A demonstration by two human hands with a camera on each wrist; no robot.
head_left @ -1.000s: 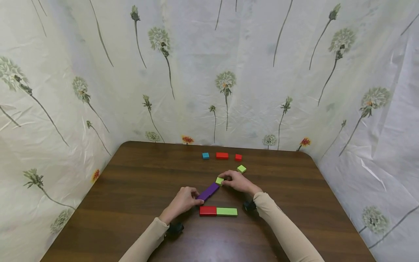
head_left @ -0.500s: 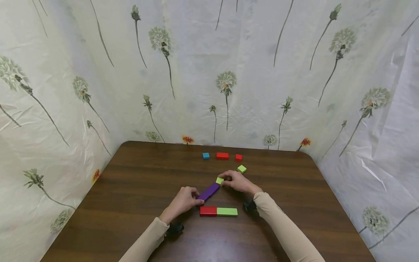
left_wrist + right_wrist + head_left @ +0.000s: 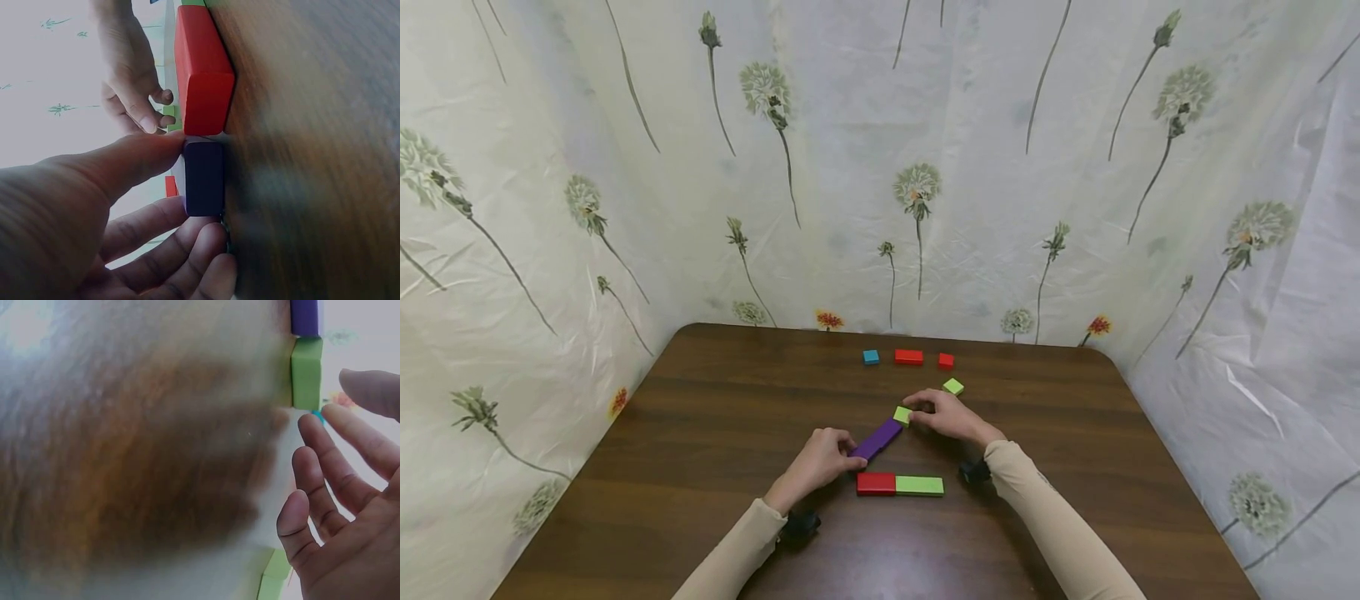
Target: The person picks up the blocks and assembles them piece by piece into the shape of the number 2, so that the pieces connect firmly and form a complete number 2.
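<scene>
My left hand (image 3: 817,461) pinches the near end of a long purple block (image 3: 877,440) between thumb and fingers. The block lies slantwise on the table; in the left wrist view its end face (image 3: 204,179) shows between the thumb and the fingers. A small light green block (image 3: 902,415) lies at the far end of the purple one, in line with it. My right hand (image 3: 951,415) is beside that green block. In the right wrist view its thumb and fingers are spread, with a gap to the green block (image 3: 307,374).
Nearer the table's front, a red block (image 3: 876,484) and a longer green block (image 3: 919,486) lie end to end. Another small green block (image 3: 953,387) is behind my right hand. Farther back are a blue block (image 3: 870,357), a red bar (image 3: 908,357) and a small red block (image 3: 946,361).
My right hand has eased slightly to the right, its fingers loosening from the small green block. The left hand and the purple block have stayed in place.
</scene>
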